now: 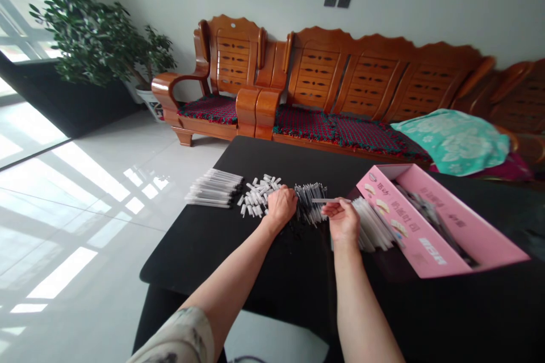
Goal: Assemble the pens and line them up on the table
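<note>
My right hand (pixel 344 221) pinches a slim whitish pen barrel (pixel 326 200) between thumb and fingers, its end pointing left. Over the gap between two piles, my left hand (pixel 283 204) is closed with fingertips down; what they hold, if anything, is hidden. Left of it lies a heap of short white pen caps (pixel 255 198). Thin dark pen refills (pixel 313 190) lie bunched between my hands. Just right of my right hand is a stack of pale pen barrels (pixel 374 226), partly covered by the hand. Capped white pens (pixel 215 188) lie in a row at the left.
A pink open box (pixel 409 226) with dark contents stands on the right of the black table (pixel 204 261). Behind the table runs a wooden sofa (pixel 315 73) with a turquoise cloth (pixel 455 141). A potted plant (pixel 97 39) stands at the back left.
</note>
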### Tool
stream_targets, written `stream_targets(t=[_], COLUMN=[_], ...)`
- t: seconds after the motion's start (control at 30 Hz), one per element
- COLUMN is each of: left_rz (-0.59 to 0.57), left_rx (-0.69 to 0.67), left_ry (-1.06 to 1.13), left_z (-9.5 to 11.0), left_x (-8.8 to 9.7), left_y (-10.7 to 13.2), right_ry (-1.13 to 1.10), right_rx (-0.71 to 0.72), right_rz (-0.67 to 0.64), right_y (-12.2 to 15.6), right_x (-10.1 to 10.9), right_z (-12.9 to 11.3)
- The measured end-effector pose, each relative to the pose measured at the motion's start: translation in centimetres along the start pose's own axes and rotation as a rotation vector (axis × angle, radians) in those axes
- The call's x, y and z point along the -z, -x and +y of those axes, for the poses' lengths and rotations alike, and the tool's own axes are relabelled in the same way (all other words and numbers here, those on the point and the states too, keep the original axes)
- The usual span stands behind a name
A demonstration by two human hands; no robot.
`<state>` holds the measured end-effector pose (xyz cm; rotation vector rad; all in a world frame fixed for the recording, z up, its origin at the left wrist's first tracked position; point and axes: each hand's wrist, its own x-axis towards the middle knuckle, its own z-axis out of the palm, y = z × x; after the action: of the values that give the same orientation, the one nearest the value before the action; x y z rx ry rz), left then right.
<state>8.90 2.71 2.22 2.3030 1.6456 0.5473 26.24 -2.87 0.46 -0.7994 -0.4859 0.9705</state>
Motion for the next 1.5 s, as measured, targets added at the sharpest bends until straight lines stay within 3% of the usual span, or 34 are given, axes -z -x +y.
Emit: stream_targets(t=[0.4,0.83,1.5], left_rz=[0.003,-0.021,-0.091], left_rx=[0.087,0.143,0.207], left_ry=[-0.075,-0.012,-0.060], left_z=[0.8,1.5,2.2], left_x=[-0.6,-1.0,-0.4], left_y=[-1.2,-2.1,-2.8], right_ry=[-0.005,0.017,0.021], right_rx=[-0.015,-0.017,-0.015], right_rz=[-0.020,-0.027,-0.015], right_y=[0.0,0.0,0.1], right_x=[0.2,0.1,-0.2], right_z=[0.3,0.4,0.3])
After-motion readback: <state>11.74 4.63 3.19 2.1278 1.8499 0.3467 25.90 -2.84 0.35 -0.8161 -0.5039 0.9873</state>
